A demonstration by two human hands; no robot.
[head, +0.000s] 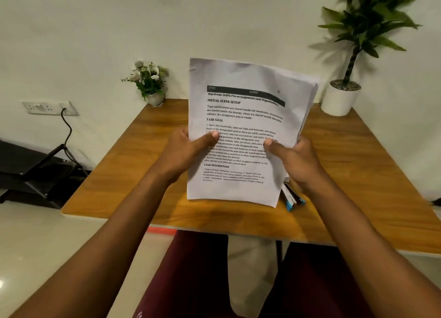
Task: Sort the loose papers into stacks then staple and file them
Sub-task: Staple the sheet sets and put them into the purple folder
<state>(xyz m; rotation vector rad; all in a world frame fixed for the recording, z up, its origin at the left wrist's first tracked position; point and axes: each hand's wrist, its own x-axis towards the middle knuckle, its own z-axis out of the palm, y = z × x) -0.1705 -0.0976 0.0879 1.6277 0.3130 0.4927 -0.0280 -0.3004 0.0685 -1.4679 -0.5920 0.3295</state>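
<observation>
Both hands point(183, 150) grip paper stack point(245, 126) (upright) above table point(358, 174).

The room is dim, lit by soft indoor light with a greenish-yellow cast. The tall plant point(365, 19) throws a faint, blurred shadow onto the wall point(71, 31) to its left, so the light falls from the right. The papers point(243, 117) lay a soft shadow on the desk point(358, 174) just under their lower edge. 1 small bright glare spot sits on the floor point(23, 246) at the left edge. The printed text is readable mid-page, yet the papers' right edge, the right hand point(296, 160) and the plant's leaves are smeared by blur. Wide-angle distortion bows the desk edges and tilts the wall socket point(47, 107).
</observation>
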